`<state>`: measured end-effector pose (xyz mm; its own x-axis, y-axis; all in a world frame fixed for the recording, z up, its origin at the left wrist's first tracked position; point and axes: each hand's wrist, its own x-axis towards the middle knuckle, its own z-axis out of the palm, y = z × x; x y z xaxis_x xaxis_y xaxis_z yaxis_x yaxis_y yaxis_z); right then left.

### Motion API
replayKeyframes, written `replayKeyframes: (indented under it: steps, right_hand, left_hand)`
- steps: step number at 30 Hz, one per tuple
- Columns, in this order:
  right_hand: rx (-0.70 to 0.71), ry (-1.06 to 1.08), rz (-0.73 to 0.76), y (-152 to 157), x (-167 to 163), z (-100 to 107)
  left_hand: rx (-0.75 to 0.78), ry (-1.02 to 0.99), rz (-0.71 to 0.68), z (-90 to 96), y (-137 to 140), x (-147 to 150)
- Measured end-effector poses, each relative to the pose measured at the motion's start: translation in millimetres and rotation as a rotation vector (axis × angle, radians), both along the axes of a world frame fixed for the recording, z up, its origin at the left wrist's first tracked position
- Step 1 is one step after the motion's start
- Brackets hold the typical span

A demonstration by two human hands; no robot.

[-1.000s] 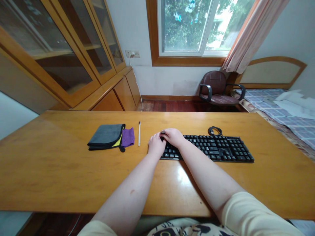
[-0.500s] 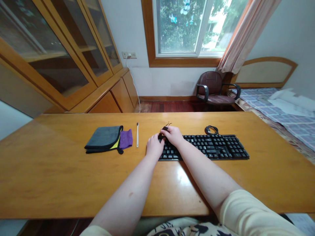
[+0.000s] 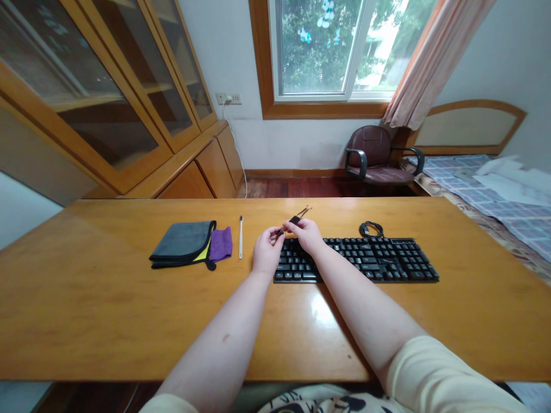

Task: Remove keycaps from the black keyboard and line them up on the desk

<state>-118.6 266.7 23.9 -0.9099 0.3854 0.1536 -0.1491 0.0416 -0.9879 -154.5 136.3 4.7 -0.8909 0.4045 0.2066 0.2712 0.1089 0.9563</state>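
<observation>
A black keyboard point(image 3: 374, 259) lies on the desk under my forearms and hands. My right hand point(image 3: 308, 236) is closed on the black handle of a wire keycap puller point(image 3: 295, 219), whose thin wire prongs point up and away, toward the window. Just left of it, over the keyboard's left end, my left hand point(image 3: 267, 252) pinches a small black piece, apparently a keycap point(image 3: 280, 233); my fingers partly cover it. The two hands are close together at the fingertips. The coiled black cable point(image 3: 371, 229) rests behind the keyboard.
A white toothbrush point(image 3: 240, 238) lies left of my hands. Farther left are a purple cloth point(image 3: 221, 244) and a folded grey towel point(image 3: 183, 244) with black edging. Beyond the wooden desk point(image 3: 129, 321) stand a brown office chair point(image 3: 375, 150), a bed and a glass-door cabinet.
Both hands have lifted slightly off the keyboard's left end. The puller's prongs have swung up and right, and the small black piece shows between my left fingers.
</observation>
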Motion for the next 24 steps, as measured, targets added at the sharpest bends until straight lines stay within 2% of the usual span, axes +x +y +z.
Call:
replayKeyframes:
  steps: [4, 10, 13, 16, 20, 24]
  right_hand:
    - [-0.062, -0.01, 0.105, 1, 1, 2]
    - [-0.033, 0.043, 0.188, -1, 2, 3]
    - [-0.008, 0.011, 0.173, -4, 1, -1]
    - [0.024, -0.018, 0.135, -5, -1, -5]
    - [0.044, -0.029, 0.062, -2, -3, -7]
    - [-0.018, -0.021, 0.017, 2, -4, -4]
  left_hand:
    - [0.057, -0.06, 0.03, -3.0, 1, -4]
    - [0.025, -0.016, 0.102, -2.6, -2, -6]
    - [-0.075, 0.022, 0.168, -0.7, -4, -7]
    - [-0.144, -0.017, 0.169, 1.9, -6, -8]
    - [-0.037, -0.073, 0.099, 5.1, -4, -8]
    - [0.088, -0.13, 0.002, 7.4, -1, -8]
